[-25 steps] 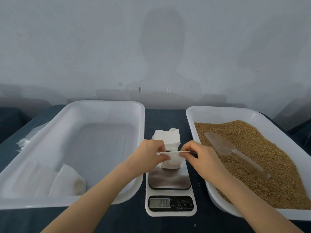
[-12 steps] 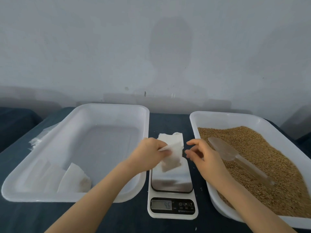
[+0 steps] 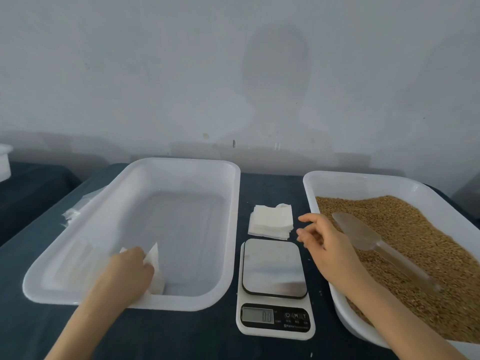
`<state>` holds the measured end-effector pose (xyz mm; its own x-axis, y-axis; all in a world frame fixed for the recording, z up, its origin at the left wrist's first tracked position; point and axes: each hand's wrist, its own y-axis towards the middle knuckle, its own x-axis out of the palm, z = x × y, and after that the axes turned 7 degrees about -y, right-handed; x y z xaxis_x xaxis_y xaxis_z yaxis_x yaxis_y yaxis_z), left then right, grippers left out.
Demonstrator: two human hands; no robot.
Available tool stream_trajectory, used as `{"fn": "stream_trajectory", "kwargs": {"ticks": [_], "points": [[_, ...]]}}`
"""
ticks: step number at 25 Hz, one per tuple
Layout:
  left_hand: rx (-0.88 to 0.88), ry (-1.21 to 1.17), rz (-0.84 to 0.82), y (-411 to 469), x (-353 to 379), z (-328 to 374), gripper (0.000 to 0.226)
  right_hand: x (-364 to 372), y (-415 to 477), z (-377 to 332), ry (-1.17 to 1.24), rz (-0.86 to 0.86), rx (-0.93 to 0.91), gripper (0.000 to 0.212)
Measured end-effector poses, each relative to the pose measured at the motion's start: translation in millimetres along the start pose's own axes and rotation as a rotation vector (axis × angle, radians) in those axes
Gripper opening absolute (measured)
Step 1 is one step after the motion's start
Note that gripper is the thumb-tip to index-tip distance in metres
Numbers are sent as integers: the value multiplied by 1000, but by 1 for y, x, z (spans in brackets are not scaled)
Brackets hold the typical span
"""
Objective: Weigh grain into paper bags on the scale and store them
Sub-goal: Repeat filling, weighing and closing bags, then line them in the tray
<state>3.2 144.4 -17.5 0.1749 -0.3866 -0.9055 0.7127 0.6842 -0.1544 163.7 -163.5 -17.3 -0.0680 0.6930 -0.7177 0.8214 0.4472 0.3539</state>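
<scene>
My left hand (image 3: 130, 268) is low inside the white storage tray (image 3: 233, 203), shut on a white filled paper bag (image 3: 155, 271) at the tray's near end. Other bags there are hidden or blurred behind my hand. My right hand (image 3: 324, 242) hovers open between the scale and the grain tray, fingers spread, holding nothing. The kitchen scale (image 3: 274, 287) stands between the trays with a bare steel platform. A stack of flat white paper bags (image 3: 271, 222) lies just behind it. The right tray (image 3: 311, 185) holds brown grain (image 3: 415, 242) with a clear plastic scoop (image 3: 363, 235) lying on it.
Everything rests on a dark blue cloth-covered table (image 3: 181, 333) against a pale wall. Clear plastic wrapping (image 3: 75, 209) lies left of the storage tray. A white container (image 3: 4, 162) shows at the far left edge.
My left hand lifted the filled bag off the scale and carried it left and down into the storage tray. My right hand let go of it and opened. The scale platform is now bare.
</scene>
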Motion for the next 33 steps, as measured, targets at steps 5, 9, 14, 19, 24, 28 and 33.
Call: {"fn": "stream_trajectory", "kwargs": {"ticks": [5,9,14,19,24,28,33], "points": [[-33,271,-90,7,-9,-14,20,-2,-1,-1,-2,9,-12,22],[-65,311,-52,4,-20,-17,29,-3,-2,-2,-8,-1,-2,20],[-72,321,-14,-3,-26,-3,31,-4,-2,-2,-12,-2,8,19],[143,296,159,-18,-23,57,31,-5,-1,-1,15,32,14,17],[744,38,-45,7,21,167,28,-4,2,2,18,33,39,16],[828,410,-112,53,84,244,23,-5,5,4,26,26,51,17],[679,608,-274,103,116,244,30,-2,7,11,31,15,48,17]]}}
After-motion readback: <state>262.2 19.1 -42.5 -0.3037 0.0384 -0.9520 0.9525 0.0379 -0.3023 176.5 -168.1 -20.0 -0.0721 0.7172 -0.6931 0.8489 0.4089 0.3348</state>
